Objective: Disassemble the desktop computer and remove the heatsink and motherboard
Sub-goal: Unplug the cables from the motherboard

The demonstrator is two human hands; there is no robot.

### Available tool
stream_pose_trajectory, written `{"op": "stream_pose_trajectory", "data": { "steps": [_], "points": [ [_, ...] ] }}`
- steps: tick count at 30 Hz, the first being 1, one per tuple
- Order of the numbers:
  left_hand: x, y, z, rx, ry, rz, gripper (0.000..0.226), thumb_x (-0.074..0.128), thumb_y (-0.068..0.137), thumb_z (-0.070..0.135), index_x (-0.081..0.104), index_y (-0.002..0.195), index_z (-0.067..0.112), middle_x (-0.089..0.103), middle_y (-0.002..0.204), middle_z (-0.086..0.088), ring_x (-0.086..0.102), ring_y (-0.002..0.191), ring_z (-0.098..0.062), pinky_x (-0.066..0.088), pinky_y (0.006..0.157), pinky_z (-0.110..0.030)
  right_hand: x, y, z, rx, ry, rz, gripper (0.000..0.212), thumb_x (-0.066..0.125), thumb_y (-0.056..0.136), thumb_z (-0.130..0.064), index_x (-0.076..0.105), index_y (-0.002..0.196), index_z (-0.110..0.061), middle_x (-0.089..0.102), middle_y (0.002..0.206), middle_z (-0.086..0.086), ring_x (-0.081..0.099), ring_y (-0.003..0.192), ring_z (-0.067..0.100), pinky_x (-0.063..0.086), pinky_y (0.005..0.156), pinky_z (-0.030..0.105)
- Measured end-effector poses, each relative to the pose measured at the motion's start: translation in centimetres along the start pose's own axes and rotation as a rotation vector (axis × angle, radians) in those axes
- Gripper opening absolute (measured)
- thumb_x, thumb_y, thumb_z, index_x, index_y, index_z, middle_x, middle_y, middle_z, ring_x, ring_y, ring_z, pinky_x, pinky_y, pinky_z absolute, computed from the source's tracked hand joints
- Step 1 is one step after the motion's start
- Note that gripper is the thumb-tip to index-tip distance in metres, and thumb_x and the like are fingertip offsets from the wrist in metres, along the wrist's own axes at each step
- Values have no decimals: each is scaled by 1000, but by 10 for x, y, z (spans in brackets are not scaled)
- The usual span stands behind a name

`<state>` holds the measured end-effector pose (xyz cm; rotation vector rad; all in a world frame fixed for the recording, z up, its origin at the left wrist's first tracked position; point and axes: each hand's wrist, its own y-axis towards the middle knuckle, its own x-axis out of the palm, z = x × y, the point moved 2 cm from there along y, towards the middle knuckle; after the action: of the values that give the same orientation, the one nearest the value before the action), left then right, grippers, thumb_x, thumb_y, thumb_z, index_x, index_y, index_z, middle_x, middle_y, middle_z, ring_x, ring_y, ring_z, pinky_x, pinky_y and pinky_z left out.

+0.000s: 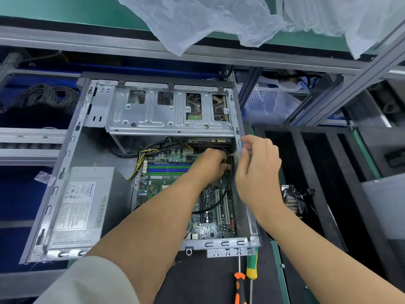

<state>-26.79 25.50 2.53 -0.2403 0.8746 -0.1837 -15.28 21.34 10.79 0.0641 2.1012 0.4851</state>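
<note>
1. While the motherboard [175, 183] is lying inside the open case [65, 163], the left hand [211, 163] is gripping a black cable [228, 185] at its two o'clock corner
2. The right hand [257, 170] is pinching a small white connector [232, 154] just beside it

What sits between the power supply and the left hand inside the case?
In the head view, the green motherboard with its blue and green memory slots lies between the power supply and the left hand; yellow-black wires run along its near edge.

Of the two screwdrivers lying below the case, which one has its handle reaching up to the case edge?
The green-and-yellow screwdriver: its handle reaches the computer case. The orange screwdriver lies lower.
</note>
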Motion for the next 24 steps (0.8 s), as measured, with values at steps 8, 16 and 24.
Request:
{"op": "stream_pose_trajectory", "data": {
  "steps": [8,16,24],
  "points": [
    [-6,5,1,-39,9,-49,28,57,93,21,45,68,17,55,77,-7,54,79,-31,36,64,-30,-1,1,-2,4,-14,-10,22,48,95,-11,55,114,-17,52,101,1,45,90,22,37,75,40],
    [-5,6,-1,-16,26,-58,35,56,92,20,38,62,20,44,66,-2,47,71,-29,29,53,-31,0,0,-3,-2,-82,-34,24,46,95,-12,55,116,-17,50,103,2,44,89,22,37,74,40],
    [-3,6,0,-34,3,-41,32,56,93,22,41,66,18,47,71,-5,46,72,-28,34,58,-30,0,1,-4,3,-105,-39,24,48,94,-12,55,116,-16,50,104,4,44,90,23,35,74,40]
  ]
}}
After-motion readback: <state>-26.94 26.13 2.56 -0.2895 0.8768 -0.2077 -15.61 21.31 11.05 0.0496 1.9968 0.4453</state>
